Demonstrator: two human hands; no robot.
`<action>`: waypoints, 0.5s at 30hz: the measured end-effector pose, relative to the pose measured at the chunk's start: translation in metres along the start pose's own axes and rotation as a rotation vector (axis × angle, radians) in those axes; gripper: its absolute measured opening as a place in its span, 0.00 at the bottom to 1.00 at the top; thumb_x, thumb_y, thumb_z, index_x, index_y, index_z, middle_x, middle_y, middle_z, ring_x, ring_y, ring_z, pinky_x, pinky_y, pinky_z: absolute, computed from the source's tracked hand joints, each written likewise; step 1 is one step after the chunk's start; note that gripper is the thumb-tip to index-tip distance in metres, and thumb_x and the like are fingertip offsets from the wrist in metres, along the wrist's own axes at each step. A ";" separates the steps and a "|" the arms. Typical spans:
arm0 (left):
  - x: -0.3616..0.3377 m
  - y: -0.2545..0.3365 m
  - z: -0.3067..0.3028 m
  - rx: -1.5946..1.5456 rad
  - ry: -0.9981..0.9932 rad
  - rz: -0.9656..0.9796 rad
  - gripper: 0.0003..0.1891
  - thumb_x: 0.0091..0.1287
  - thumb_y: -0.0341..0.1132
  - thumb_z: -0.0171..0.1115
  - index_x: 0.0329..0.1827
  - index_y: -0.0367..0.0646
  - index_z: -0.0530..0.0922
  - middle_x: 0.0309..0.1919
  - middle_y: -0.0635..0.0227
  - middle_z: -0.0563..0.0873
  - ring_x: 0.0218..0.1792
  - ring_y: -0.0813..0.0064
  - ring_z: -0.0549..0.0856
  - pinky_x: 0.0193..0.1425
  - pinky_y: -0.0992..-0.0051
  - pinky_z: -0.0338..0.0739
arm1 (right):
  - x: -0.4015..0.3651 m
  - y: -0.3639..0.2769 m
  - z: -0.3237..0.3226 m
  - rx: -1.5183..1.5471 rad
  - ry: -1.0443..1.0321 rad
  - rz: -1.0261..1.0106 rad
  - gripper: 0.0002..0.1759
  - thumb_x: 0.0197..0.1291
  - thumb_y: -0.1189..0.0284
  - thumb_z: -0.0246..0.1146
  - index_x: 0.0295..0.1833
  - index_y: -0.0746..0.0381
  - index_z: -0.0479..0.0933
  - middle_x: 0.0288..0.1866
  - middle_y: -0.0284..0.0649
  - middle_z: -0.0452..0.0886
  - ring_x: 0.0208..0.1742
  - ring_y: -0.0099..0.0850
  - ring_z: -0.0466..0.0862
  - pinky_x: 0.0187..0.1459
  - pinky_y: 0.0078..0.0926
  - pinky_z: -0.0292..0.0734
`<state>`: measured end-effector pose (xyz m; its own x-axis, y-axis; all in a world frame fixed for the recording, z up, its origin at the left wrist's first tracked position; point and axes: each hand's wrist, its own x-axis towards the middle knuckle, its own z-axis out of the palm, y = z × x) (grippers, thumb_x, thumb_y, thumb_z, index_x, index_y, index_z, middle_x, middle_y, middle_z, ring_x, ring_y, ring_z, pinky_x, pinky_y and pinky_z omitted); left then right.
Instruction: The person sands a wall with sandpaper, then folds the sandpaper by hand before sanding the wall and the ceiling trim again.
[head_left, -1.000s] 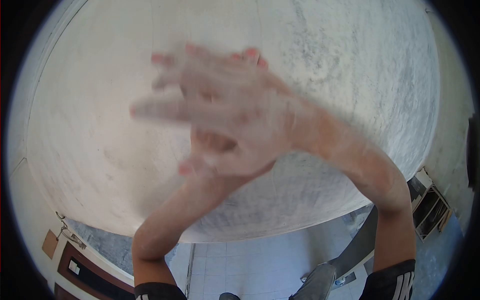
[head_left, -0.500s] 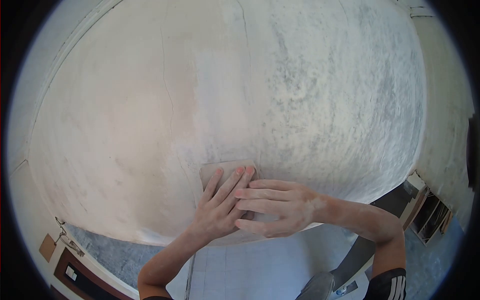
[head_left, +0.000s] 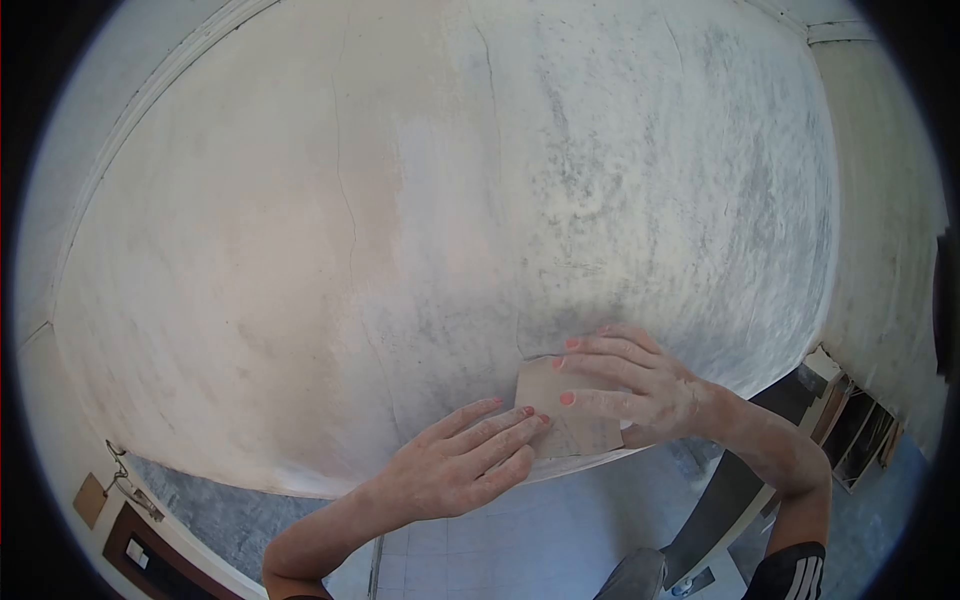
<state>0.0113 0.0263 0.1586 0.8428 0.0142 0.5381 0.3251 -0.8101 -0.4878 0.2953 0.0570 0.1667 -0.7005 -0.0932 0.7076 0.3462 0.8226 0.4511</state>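
A beige rectangular sheet, which looks like sandpaper (head_left: 578, 408), lies near the lower edge of the pale, patchy wall (head_left: 430, 230). My right hand (head_left: 640, 385) has its fingers laid over the right part of the sheet. Its thumb is mostly hidden by the sheet. At the sheet's left edge is my left hand (head_left: 465, 460), fingers stretched out and fingertips touching or just overlapping the sheet. Pale dust coats both hands. Thin cracks run down the wall, and grey smudges cover its right half.
Below the wall lies a pale tiled floor (head_left: 470, 540), with a grey shoe or knee (head_left: 635, 575) in view. An open box with slats (head_left: 855, 430) stands at the right. At lower left are a dark red-framed panel (head_left: 150, 555) and a hanging wire (head_left: 125, 475).
The sheet has moved right and slightly down. My left hand, flat on it before, now touches only its left edge. My right hand has shifted right and up, onto the sheet.
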 end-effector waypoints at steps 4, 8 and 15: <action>0.015 -0.003 -0.002 0.004 0.110 0.035 0.07 0.62 0.31 0.65 0.41 0.44 0.78 0.59 0.61 0.83 0.58 0.66 0.84 0.62 0.63 0.79 | -0.002 -0.007 0.013 0.090 0.013 -0.061 0.33 0.54 0.62 0.76 0.65 0.57 0.77 0.65 0.45 0.78 0.63 0.40 0.82 0.66 0.42 0.77; 0.025 -0.031 -0.003 0.158 0.280 0.129 0.10 0.62 0.31 0.66 0.47 0.45 0.81 0.53 0.64 0.85 0.55 0.68 0.85 0.59 0.65 0.79 | 0.008 -0.012 0.012 -0.080 0.043 -0.019 0.26 0.62 0.71 0.66 0.66 0.64 0.75 0.64 0.47 0.79 0.64 0.42 0.81 0.68 0.42 0.76; 0.084 -0.140 -0.094 0.645 0.725 0.185 0.12 0.59 0.32 0.69 0.46 0.47 0.82 0.42 0.66 0.86 0.44 0.66 0.85 0.47 0.66 0.77 | 0.074 -0.008 -0.029 -0.762 0.016 0.120 0.25 0.64 0.76 0.58 0.67 0.69 0.73 0.67 0.51 0.77 0.69 0.41 0.77 0.71 0.44 0.70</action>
<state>-0.0040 0.0859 0.3374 0.5070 -0.6175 0.6013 0.5676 -0.2858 -0.7721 0.2589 0.0270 0.2308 -0.6241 -0.0409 0.7803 0.7572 0.2147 0.6168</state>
